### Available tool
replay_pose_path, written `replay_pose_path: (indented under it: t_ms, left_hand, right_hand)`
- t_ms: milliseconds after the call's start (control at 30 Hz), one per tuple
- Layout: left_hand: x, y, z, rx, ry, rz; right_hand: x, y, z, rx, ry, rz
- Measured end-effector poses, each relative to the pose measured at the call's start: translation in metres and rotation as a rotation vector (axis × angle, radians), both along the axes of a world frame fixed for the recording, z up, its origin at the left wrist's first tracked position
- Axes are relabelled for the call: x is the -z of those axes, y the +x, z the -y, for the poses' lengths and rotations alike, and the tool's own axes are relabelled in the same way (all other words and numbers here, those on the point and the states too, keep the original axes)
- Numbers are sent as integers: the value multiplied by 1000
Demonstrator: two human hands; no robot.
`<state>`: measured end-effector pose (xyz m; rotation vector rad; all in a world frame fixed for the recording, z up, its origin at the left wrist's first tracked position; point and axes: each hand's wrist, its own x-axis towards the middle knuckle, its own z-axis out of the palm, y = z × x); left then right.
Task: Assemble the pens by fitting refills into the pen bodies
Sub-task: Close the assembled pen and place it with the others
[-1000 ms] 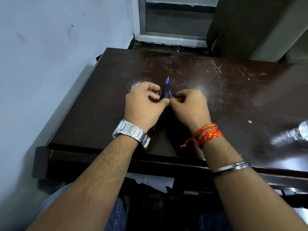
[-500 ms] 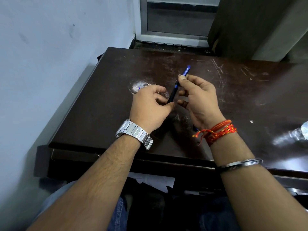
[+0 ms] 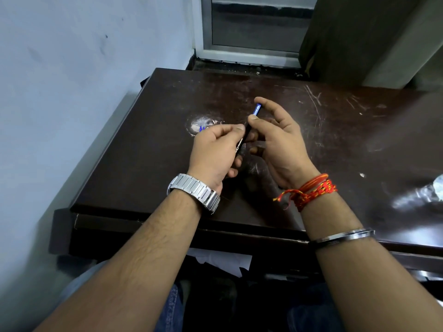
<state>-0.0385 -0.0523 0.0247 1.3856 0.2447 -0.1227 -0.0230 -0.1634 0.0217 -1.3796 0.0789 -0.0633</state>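
Dark brown wood makes up the table (image 3: 335, 144), and its top is full of pale scratches and shiny spots. It stands in a corner, with a light blue wall (image 3: 72, 92) on the left and a grey framed window (image 3: 254, 27) at the back. Two hands are up over the middle of the table. One pen (image 3: 249, 127) is held between them, tilted, with its blue end pointing up and away and its black part going down toward the person. The left hand (image 3: 213, 152) has its thumb and fingers closed around the lower black part. The right hand (image 3: 280, 144) pinches the blue upper part between thumb and first finger, and its other fingers are curled loosely. Whether the refill is already inside the pen cannot be told. No box or cup shows on the table. A small blue thing lies on a worn white patch (image 3: 201, 123) just behind the left hand, too small to name. One silver watch (image 3: 194, 191) is on the left wrist. On the right arm there are red and orange threads (image 3: 314, 190) and one thin metal bangle (image 3: 342, 237). Something shiny and crinkly (image 3: 431, 190) sits at the far right edge.
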Motion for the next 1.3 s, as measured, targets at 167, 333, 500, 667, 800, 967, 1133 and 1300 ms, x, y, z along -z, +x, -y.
replay_pose_path:
  t_ms: [167, 333, 500, 667, 800, 967, 1133, 1300]
  left_hand:
    - [-2, 0, 1, -62, -135, -126]
    - [1, -2, 5, -158, -105, -123]
    - [7, -2, 10, -202, -27, -113]
    - [10, 0, 8, -224, -11, -115]
    - [6, 3, 7, -205, 17, -72]
    - [14, 2, 12, -191, 206, 42]
    - [23, 2, 11, -129, 372, 109]
    - [24, 0, 11, -81, 535, 191]
  right_hand:
    - [3, 0, -5, -23, 36, 4]
    - [5, 0, -11, -4, 58, 28]
    - [8, 0, -12, 41, -20, 37]
    - [12, -3, -17, 48, -63, 22]
    - [13, -3, -18, 71, -72, -8]
    - [15, -3, -3, 101, -174, -78]
    - [20, -1, 5, 150, -306, -116]
    - [19, -3, 9, 154, -388, -147]
